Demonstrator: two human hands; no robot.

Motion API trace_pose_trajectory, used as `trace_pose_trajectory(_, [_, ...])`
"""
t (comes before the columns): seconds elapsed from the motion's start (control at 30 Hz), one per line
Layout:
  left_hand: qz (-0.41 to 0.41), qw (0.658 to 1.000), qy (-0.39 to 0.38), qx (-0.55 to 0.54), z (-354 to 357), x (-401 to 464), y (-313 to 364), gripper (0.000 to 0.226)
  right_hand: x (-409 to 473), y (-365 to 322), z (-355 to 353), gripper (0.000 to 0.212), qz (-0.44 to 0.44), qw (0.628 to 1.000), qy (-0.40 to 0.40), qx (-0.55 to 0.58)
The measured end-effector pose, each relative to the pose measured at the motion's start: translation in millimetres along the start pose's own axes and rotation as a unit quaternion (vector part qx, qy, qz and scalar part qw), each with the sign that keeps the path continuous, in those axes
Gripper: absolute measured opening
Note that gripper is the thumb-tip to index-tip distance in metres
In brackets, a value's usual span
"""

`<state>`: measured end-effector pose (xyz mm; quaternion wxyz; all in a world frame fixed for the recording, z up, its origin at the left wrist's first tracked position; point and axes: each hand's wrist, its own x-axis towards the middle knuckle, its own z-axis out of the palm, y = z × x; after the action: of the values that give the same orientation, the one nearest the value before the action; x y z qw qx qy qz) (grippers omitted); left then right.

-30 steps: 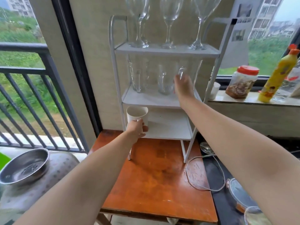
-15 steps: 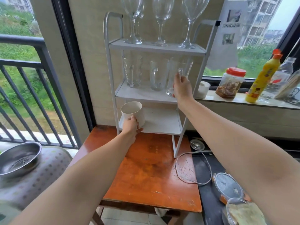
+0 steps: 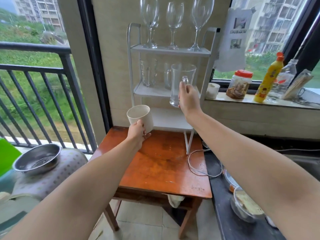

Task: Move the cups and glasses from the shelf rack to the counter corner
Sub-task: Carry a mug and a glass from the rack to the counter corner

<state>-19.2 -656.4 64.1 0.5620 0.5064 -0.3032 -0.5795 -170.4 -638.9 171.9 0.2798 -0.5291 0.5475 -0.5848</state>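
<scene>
Left hand grips the cream cup, tilted with its mouth up and leftward, above the wooden table, while farther in the right hand grasps the handle of an upright glass mug, held before the white rack.

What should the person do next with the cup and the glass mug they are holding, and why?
Probably carry both rightward to the dark counter: the left hand holds the cream cup and the right hand the glass mug, each already lifted off the white rack.
</scene>
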Motion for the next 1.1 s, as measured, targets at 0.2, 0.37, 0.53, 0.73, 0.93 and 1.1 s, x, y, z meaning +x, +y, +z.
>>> trace_pose_trajectory(0.2, [-0.023,0.998,-0.040,0.047,-32,-56,-18,0.021,-74,1,-7,0.038,0.037,0.999,0.025,-0.001])
trace_pose_trajectory(0.37, [-0.078,0.989,-0.070,0.106,-53,-104,-59,0.031,-151,29,-30,0.039,0.108,0.993,0.049,-0.020])
trace_pose_trajectory(0.53, [-0.126,0.979,-0.096,0.130,-41,-145,-103,0.020,-217,72,-74,0.040,0.192,0.972,0.087,-0.099])
trace_pose_trajectory(0.73, [-0.179,0.948,-0.185,0.187,17,-206,-157,0.027,-296,110,-169,0.034,0.259,0.942,0.177,-0.120])
trace_pose_trajectory(0.93, [-0.218,0.907,-0.292,0.212,112,-296,-215,0.033,-381,127,-295,0.038,0.314,0.898,0.295,-0.095])
trace_pose_trajectory(1.1, [-0.240,0.860,-0.380,0.241,189,-403,-273,0.029,-461,127,-412,0.038,0.342,0.854,0.376,-0.112])
